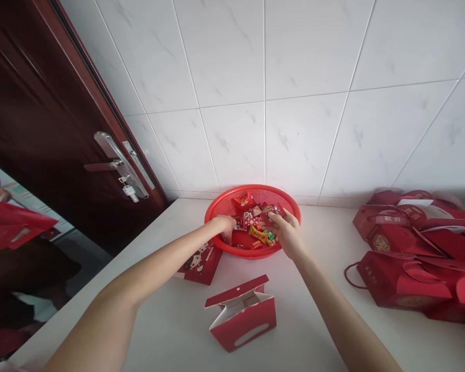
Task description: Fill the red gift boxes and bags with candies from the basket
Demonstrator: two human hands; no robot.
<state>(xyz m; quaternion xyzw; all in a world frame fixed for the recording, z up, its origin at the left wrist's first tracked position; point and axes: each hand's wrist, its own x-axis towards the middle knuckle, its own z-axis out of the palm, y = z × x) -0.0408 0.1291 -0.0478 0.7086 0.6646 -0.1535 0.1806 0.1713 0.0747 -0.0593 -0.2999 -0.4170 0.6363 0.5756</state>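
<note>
A red plastic basket (256, 189) holds several wrapped candies, among them a yellow one (258, 235) and a red one with white dots (251, 222). My left hand (227, 227) reaches over the basket's left rim, its fingers curled down among the candies; what they grip is hidden. Over the right side, my right hand (289, 232) pinches a dark red wrapped candy (272, 214) between thumb and fingers. In front of the basket stands a red paper box (248, 323), its top flap open, nearest to me.
A red printed box (201, 264) lies partly under my left forearm. Several red gift boxes (406, 281) crowd the table's right side. White tiles (306, 139) back the table (163, 330). Left is a dark door (58, 103) with keys; beyond, a person holds a red bag (15, 227).
</note>
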